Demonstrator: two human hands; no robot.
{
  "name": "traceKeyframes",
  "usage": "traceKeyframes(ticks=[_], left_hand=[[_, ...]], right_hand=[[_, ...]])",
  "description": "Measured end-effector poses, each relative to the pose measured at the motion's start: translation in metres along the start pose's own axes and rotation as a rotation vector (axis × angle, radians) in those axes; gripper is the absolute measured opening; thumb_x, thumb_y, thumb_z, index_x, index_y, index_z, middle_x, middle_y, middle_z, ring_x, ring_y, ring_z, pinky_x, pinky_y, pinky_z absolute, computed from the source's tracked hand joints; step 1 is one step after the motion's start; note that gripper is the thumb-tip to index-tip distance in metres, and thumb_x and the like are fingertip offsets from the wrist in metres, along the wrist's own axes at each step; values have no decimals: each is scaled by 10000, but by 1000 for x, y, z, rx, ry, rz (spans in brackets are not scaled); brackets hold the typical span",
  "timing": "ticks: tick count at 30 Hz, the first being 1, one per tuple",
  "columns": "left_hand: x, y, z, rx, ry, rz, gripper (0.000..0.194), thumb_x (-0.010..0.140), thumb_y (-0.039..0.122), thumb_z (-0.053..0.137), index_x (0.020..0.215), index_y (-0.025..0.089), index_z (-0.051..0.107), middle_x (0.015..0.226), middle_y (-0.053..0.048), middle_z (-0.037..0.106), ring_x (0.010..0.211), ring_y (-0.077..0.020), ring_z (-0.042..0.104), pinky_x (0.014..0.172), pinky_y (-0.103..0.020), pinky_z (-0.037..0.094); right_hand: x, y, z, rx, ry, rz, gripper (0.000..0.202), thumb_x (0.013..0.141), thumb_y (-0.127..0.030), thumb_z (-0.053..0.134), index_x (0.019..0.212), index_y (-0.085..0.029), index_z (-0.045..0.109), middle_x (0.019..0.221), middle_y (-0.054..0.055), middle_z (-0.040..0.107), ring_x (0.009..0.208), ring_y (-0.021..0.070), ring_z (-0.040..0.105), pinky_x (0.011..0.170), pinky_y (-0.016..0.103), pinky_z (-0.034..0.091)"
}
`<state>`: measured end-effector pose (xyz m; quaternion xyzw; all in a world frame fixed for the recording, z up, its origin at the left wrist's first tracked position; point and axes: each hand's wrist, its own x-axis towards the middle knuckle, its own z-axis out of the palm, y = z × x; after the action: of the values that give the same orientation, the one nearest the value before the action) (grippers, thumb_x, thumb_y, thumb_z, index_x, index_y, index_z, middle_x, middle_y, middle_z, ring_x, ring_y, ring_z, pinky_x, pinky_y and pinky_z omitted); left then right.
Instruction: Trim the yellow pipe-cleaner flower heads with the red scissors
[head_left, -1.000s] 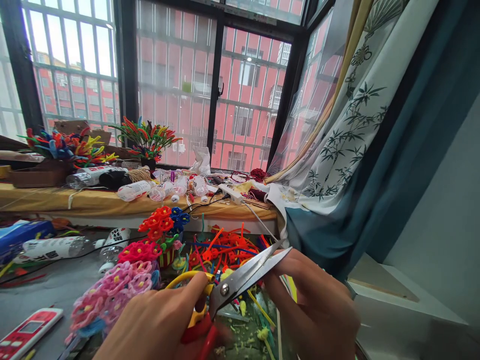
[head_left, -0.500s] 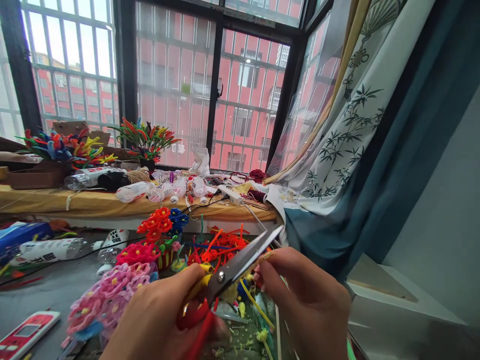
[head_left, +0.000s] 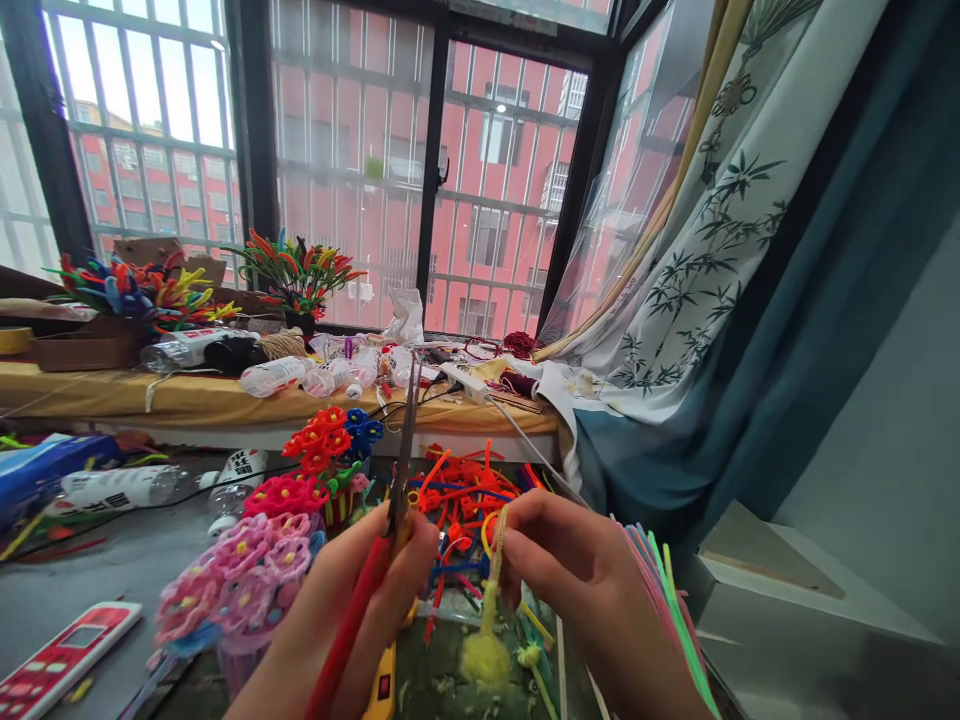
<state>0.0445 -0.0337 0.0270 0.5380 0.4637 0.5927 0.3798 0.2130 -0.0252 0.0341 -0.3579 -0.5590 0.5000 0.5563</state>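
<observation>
My left hand [head_left: 341, 600] is wrapped around a pair of scissors [head_left: 406, 450]. Their red handle runs down along the palm, and the blades point upward, looking closed. To the right, my right hand [head_left: 581, 580] pinches the thin end of a yellow pipe cleaner [head_left: 491, 600] between thumb and fingertips. It hangs down and ends in a fluffy, slightly blurred yellow ball. Below it lies the dark work surface [head_left: 427, 690], with yellow fuzz scraps. Another small yellow fuzzy piece [head_left: 529, 656] lies beside the right hand.
Pink pipe-cleaner flowers [head_left: 232, 590] stand left of my hands, with red flowers [head_left: 319, 440] behind. Orange-red pipe-cleaner pieces [head_left: 469, 490] are heaped ahead. Plastic bottles [head_left: 127, 488] and a red-and-white device [head_left: 67, 660] lie left. Green and pink pipe cleaners [head_left: 667, 590] stick up at right.
The scissors have swung from slanting across toward the right hand to upright, and their blades have come together. My right hand has turned, and the yellow pipe cleaner hangs below its fingers.
</observation>
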Motion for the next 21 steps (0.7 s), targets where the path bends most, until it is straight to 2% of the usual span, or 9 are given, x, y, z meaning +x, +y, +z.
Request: traceKeyframes(ticks=[4,8,15,17,21], left_hand=[[-6,-5,10,-143,-125,-138,324,741,512,757,703,212,640,627,23,561,594,-138,512,497,-197,392],[-5,-11,15,-312,-248,-265,348,793,522,725,736,196,618,653,33,559,612,-113,521,546,-184,412],[-1,4,21,-193,-185,-238,373,693,494,798,592,193,601,555,64,502,553,-89,424,493,-178,349],[-1,1,21,-206,-163,-248,362,698,491,793,600,198,605,547,68,492,546,-90,422,485,-182,340],[3,-18,16,-299,-137,-236,340,768,497,752,709,193,611,591,74,470,539,-80,409,493,-182,342]], right_hand=[[5,6,-1,19,-207,119,265,770,-386,782,733,-165,639,636,-34,596,580,89,559,584,196,470],[11,16,-3,37,-318,178,329,772,-444,787,763,-160,622,665,-32,604,595,80,548,591,192,439],[16,28,-2,-70,-298,212,397,731,-504,803,734,-153,618,616,-33,587,556,87,506,531,206,371],[16,29,-1,-64,-293,205,392,742,-515,790,739,-156,633,615,-31,597,558,95,526,542,214,391],[15,23,1,9,-279,149,385,775,-542,749,753,-165,672,646,-20,629,620,118,591,617,235,472]])
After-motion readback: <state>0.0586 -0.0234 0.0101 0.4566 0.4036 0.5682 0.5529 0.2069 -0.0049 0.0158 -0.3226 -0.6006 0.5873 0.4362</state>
